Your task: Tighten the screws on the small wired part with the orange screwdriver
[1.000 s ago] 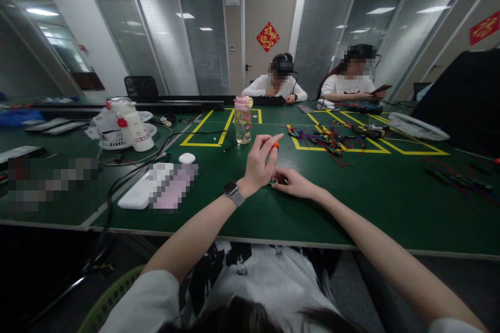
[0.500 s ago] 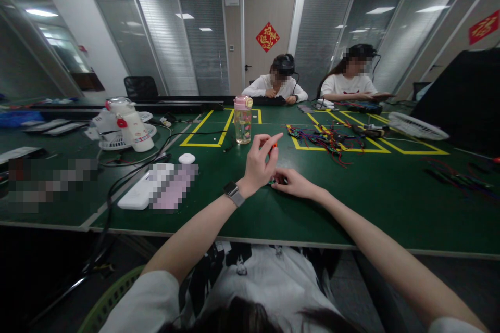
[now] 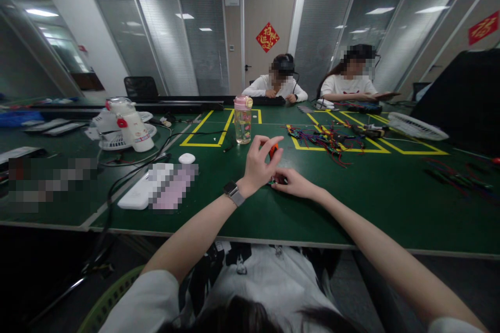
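Observation:
My left hand [image 3: 260, 162], with a watch on the wrist, is raised over the green table [image 3: 351, 203] and its fingers are closed round the orange handle of a small screwdriver [image 3: 273, 150] held upright. My right hand [image 3: 292, 181] rests on the table just to the right, fingers pinched on a small dark part [image 3: 278, 180] under the screwdriver's tip. The part is mostly hidden by my fingers.
A clear bottle with a pink lid [image 3: 242, 120] stands behind my hands. A tangle of coloured wires and boards [image 3: 330, 139] lies at right. A white device [image 3: 142, 191], a white toy-like appliance [image 3: 127, 126] and cables lie at left. Two people sit at the far side.
My left hand's fingers have shifted slightly on the screwdriver handle, turning it. My right hand has stayed in place on the small part.

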A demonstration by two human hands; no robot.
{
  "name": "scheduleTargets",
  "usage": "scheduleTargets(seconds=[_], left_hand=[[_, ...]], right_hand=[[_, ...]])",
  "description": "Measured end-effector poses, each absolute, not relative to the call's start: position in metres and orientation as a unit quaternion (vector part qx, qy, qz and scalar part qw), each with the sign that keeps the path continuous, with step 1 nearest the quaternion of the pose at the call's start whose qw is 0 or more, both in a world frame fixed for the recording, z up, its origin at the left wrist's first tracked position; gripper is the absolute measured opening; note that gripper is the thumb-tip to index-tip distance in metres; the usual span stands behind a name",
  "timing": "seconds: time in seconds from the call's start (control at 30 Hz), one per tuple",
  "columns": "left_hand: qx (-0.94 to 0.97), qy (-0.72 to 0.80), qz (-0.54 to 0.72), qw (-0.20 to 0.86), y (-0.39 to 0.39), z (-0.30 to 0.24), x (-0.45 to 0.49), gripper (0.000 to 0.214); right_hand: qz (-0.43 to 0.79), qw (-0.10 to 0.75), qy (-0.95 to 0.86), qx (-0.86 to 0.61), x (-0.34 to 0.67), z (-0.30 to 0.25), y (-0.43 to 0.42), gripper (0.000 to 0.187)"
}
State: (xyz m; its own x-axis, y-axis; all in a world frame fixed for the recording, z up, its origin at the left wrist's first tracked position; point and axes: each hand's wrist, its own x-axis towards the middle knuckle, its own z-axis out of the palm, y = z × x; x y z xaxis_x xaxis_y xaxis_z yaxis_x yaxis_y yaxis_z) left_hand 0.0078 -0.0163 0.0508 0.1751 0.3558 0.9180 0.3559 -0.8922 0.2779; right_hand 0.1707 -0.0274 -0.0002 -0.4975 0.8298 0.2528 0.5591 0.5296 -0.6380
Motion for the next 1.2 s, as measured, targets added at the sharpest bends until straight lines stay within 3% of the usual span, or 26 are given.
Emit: scheduleTargets(seconds=[0.17, 0.5, 0.77, 1.2], left_hand=[[-0.778, -0.202, -0.594, -0.032, -0.0179, 0.0525, 0.0067, 0.035], [-0.749, -0.230, -0.621, 0.016, -0.0161, 0.0511, 0.0094, 0.021], [-0.781, -0.212, -0.587, -0.029, -0.0175, 0.0528, 0.0077, 0.035], [-0.758, -0.227, -0.611, 0.025, -0.0140, 0.0492, 0.0093, 0.023]], right_hand=[[0.249, 0.273, -0.829, -0.420, 0.1708, 0.0005, -0.0276, 0.009], [0.254, 0.275, -0.828, -0.419, 0.1705, 0.0019, -0.0291, 0.009], [0.247, 0.272, -0.832, -0.416, 0.1710, 0.0013, -0.0281, 0.008], [0.245, 0.271, -0.829, -0.423, 0.1698, 0.0019, -0.0287, 0.009]])
